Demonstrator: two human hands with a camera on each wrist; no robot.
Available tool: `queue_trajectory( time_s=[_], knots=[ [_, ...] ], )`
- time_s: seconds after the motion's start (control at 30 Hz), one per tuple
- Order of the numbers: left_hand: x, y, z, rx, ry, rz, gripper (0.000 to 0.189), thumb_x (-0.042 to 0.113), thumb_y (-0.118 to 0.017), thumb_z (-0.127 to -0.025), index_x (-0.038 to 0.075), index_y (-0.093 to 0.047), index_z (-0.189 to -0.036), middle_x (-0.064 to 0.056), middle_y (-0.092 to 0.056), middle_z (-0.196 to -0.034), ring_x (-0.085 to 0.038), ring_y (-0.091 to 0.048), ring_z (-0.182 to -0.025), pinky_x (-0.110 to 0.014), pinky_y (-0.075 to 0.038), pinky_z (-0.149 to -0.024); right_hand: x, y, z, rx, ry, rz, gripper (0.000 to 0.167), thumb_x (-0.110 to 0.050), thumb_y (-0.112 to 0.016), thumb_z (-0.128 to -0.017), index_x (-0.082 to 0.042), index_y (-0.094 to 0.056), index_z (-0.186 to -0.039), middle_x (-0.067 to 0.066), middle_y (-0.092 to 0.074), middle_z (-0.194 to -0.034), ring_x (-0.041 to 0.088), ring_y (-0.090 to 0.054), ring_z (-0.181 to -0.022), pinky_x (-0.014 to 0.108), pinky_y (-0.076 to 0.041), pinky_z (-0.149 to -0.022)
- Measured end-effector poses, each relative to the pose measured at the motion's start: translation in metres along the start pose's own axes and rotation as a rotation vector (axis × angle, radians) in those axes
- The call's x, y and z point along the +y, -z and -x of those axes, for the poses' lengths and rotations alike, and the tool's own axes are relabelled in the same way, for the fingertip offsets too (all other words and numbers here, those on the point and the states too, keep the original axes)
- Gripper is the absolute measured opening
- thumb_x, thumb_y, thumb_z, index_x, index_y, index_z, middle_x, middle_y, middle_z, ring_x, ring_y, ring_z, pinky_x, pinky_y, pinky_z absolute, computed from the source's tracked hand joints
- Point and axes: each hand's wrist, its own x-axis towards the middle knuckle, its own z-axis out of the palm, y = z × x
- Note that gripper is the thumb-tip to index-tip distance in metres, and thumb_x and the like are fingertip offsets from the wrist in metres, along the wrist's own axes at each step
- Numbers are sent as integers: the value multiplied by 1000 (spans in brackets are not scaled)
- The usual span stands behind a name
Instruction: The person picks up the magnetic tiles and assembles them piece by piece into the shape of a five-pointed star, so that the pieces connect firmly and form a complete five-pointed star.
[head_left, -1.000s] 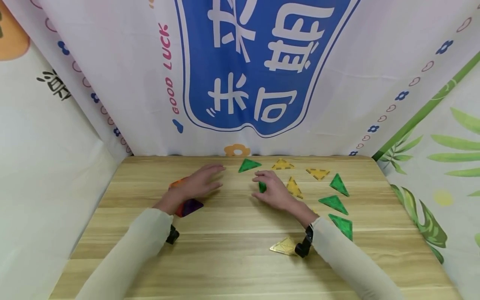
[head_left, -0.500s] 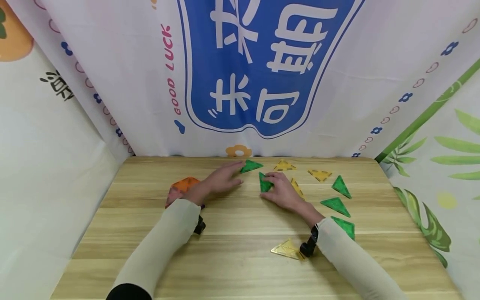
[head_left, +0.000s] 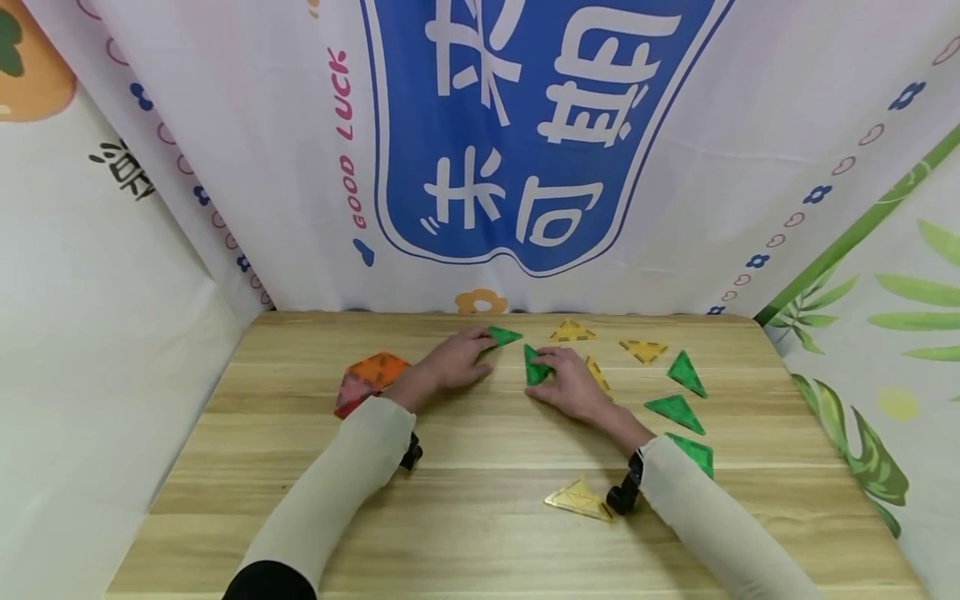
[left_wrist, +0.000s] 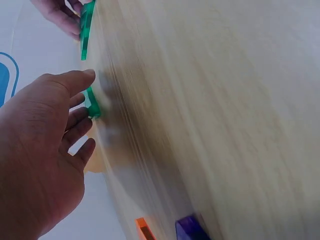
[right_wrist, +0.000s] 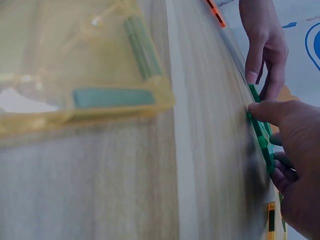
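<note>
In the head view, my right hand (head_left: 572, 385) holds a green triangular magnetic tile (head_left: 533, 368) by its edges, thumb at the near corner and fingers at the far side. The right wrist view shows this green tile (right_wrist: 261, 137) low along the wood. My left hand (head_left: 453, 358) reaches to a second green triangular tile (head_left: 506, 337) near the back edge, fingertips at its left end and thumb held apart. In the left wrist view, fingers of the left hand (left_wrist: 47, 135) lie behind that tile (left_wrist: 92, 105), which the hand partly hides.
Joined orange (head_left: 381, 367) and red-pink tiles (head_left: 356, 389) lie by the left forearm. Yellow triangles (head_left: 573, 331) and several green ones (head_left: 677, 411) lie to the right. A clear yellow tile (head_left: 580, 500) is near the right wrist. A printed curtain (head_left: 300, 167) stands behind the table.
My left hand has moved right, from beside the orange tiles to the back green tile. My right hand stays almost in place at its green tile.
</note>
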Motion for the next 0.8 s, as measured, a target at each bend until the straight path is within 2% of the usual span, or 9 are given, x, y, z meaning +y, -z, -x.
queue_trajectory(
  time_s=[0.1, 0.17, 0.23, 0.3, 0.4, 0.47, 0.57, 0.8],
  knots=[
    [0, 0, 4, 26, -20, -29, 52, 26, -70, -104, 5, -58, -151, -16, -53, -145, -30, -53, -132, -45, -46, -114, -1, 1, 1, 0, -2, -1, 55, -32, -89, -88, 0, -73, -130, 21, -62, -145, 41, -55, -133, 57, -49, -109],
    [-1, 0, 7, 35, -35, -20, 50, 25, -72, -103, 5, -62, -148, -16, -54, -138, -29, -53, -126, -44, -48, -109, -1, 1, 1, -3, -1, 1, 56, -32, -89, -88, 0, -73, -130, 21, -62, -145, 41, -56, -133, 57, -49, -108],
    [-2, 0, 10, 38, -54, -7, 49, 23, -74, -102, 4, -63, -146, -17, -53, -141, -30, -51, -128, -44, -48, -109, -1, 1, 1, -5, 2, 3, 56, -32, -89, -87, 0, -73, -130, 21, -62, -144, 41, -56, -133, 57, -49, -108],
    [-3, 0, 13, 30, -68, 17, 50, 21, -74, -102, 1, -62, -146, -19, -50, -150, -32, -48, -137, -45, -46, -114, -1, 0, 2, -5, 7, 5, 55, -32, -89, -87, 0, -74, -129, 21, -63, -144, 41, -56, -133, 57, -49, -108],
    [-4, 0, 15, -1, -67, 55, 51, 19, -72, -103, 1, -59, -149, -18, -40, -165, -35, -39, -151, -47, -38, -122, 0, 0, 2, 1, 16, 6, 55, -32, -90, -87, 0, -74, -128, 21, -63, -143, 41, -57, -132, 58, -49, -108],
    [-5, 0, 17, -19, -50, 77, 51, 20, -72, -103, 3, -58, -150, -17, -39, -167, -36, -38, -153, -49, -37, -123, 1, 0, 3, 3, 18, 6, 54, -32, -90, -86, 0, -74, -128, 20, -63, -143, 41, -57, -132, 58, -49, -108],
    [-6, 0, 19, -11, -32, 93, 51, 23, -74, -102, 4, -61, -148, -18, -47, -161, -37, -43, -148, -50, -40, -121, 1, 0, 3, 5, 18, 5, 55, -33, -90, -86, -1, -75, -127, 20, -64, -142, 41, -57, -132, 58, -49, -109],
    [-8, -5, 28, 73, 8, 69, 54, 34, -82, -96, 6, -68, -140, -17, -61, -142, -33, -55, -133, -46, -48, -114, -3, -1, -1, 7, 13, -23, 57, -36, -91, -84, -1, -75, -127, 18, -64, -141, 40, -57, -133, 58, -50, -108]
  ],
)
